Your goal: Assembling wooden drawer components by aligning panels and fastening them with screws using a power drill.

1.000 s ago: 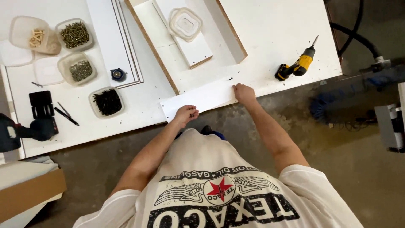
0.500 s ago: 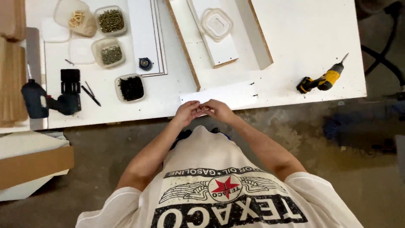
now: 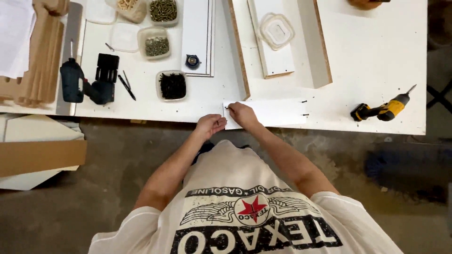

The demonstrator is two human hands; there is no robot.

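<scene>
Both arms reached forward from the body to the near edge of the white worktop (image 3: 376, 56), elbows bent and forearms converging. The right hand (image 3: 241, 114) lay on the left end of a narrow white panel (image 3: 273, 113) that rested flat along the worktop's front edge; its fingertips were pinched together on a small dark screw (image 3: 227, 107) at the panel's left end. The left hand (image 3: 210, 125) sat just beside it, at the worktop's edge, palm turned up and fingers loosely curled; whether it held anything could not be told. Two more small dark screws (image 3: 304, 108) stuck out at the panel's right end. A yellow drill (image 3: 383, 111) lay on the worktop well to the right of the panel. A tub of black screws (image 3: 172, 85) stood to the left beyond the hands, with a dark blue drill (image 3: 82, 84) farther left.
</scene>
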